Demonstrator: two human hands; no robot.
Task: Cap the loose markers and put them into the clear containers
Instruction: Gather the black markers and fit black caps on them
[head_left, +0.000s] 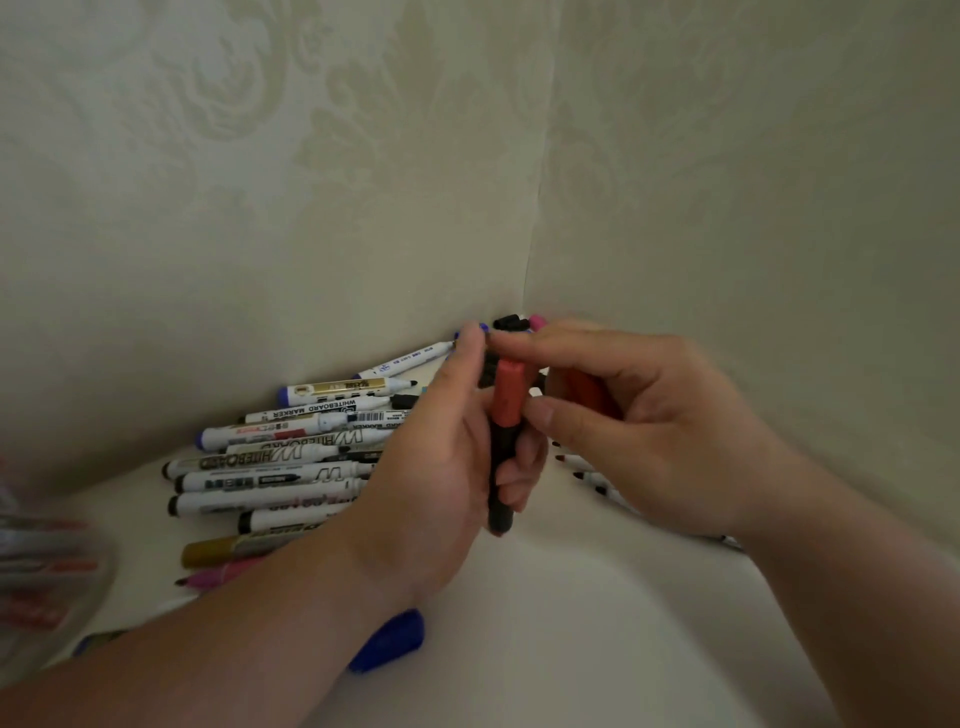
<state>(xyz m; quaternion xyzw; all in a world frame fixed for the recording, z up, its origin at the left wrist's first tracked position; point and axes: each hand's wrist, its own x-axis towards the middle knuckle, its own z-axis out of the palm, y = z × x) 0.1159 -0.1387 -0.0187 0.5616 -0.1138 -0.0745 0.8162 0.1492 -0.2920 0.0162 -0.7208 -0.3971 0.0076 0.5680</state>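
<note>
- Our left hand is curled round the dark barrel of one marker and holds it nearly upright above the worktop, in front of its back corner. We judge the upright hold is there to give the cap a straight line onto the tip.
- Our right hand pinches the red cap between thumb and forefinger at the marker's top end, a grip suited to pressing it down.
- The pile of loose markers lies at the back of the worktop to the left of its corner, packed against the wall, barrels roughly parallel, several with bare tips. It sits within easy reach of the hands, which suits taking one after another.
- A black cap and a pink cap sit right in the back corner, just behind the fingertips.
- The clear container is at the left edge, blurred and cut off by the frame; reddish labels show inside, but we cannot count what it holds.
- We cannot tell whether the red cap is fully seated, since the fingers cover the join.
- Something reddish shows inside the right palm; we cannot make out what it is.
- More markers lie under the right hand, mostly hidden.
- A blue cap near the front peeks from behind the left forearm.
</note>
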